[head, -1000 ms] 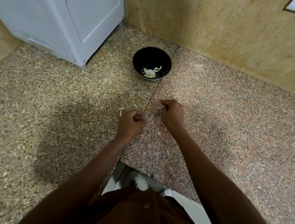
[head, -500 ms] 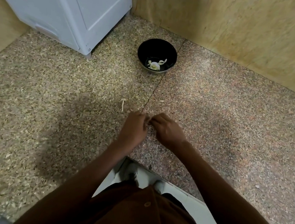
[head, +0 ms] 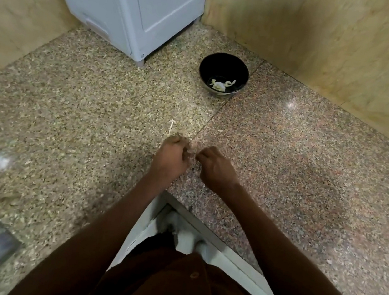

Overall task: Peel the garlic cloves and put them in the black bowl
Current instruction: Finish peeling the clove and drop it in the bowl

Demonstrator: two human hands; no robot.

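Between curled hands [head: 193, 158], something blurred

Both arms reach forward over the tabletop [head: 90, 132] from the brown-sleeved body at the bottom, converging so the hands nearly meet just past its near edge. The left hand [head: 170, 157] is knuckles-up, fingers curled under in a loose fist. The right hand [head: 218, 168] sits just beside it, fingers curled, tips turned toward the left hand. Blur hides what, if anything, is pinched between them. Both wrists are roughly straight.
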